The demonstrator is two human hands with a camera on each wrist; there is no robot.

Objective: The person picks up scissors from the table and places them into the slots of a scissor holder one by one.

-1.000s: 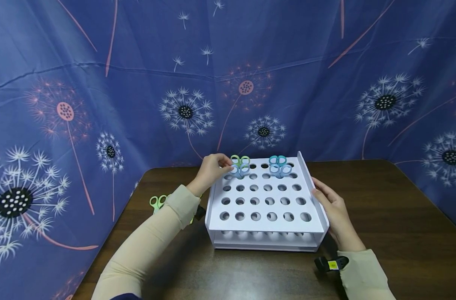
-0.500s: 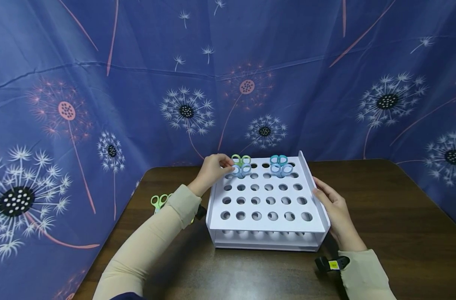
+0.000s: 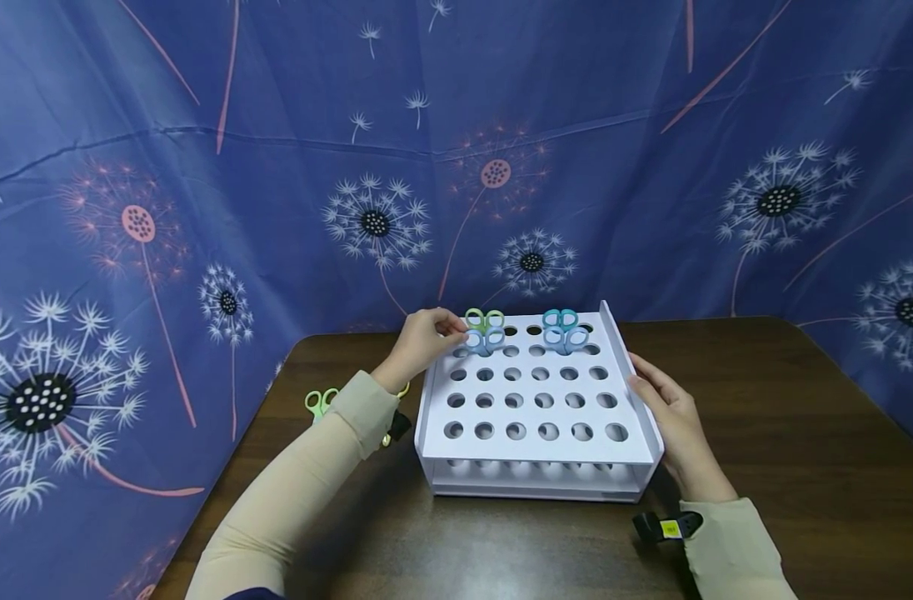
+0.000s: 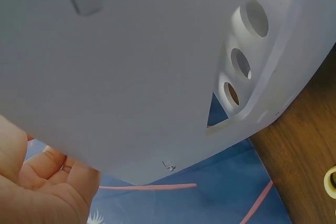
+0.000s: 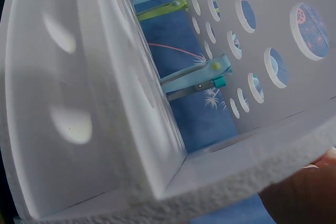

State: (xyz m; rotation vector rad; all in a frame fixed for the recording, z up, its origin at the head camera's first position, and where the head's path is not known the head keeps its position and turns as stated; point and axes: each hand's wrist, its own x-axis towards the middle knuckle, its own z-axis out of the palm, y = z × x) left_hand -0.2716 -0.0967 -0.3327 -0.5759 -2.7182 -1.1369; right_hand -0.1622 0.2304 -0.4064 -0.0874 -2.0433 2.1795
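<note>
A white rack (image 3: 535, 446) with rows of round holes stands on the table. At its back left, light blue scissors (image 3: 496, 337) and green scissors (image 3: 495, 319) sit upright in holes. Further right are teal scissors (image 3: 569, 317) and a second light blue pair (image 3: 576, 337). My left hand (image 3: 423, 343) pinches the left loop of the left light blue scissors between thumb and finger; its grip is hidden in the left wrist view. With thumb at the rack's right side wall and fingers outside, my right hand (image 3: 674, 425) holds the rack. Blades (image 5: 197, 74) hang below the holes in the right wrist view.
Green-handled scissors (image 3: 315, 401) lie on the brown table (image 3: 381, 533) left of the rack, partly behind the left sleeve (image 3: 306, 475). Yellow handle parts (image 3: 403, 390) show beyond that wrist. A blue dandelion-print curtain (image 3: 456, 125) hangs behind the table.
</note>
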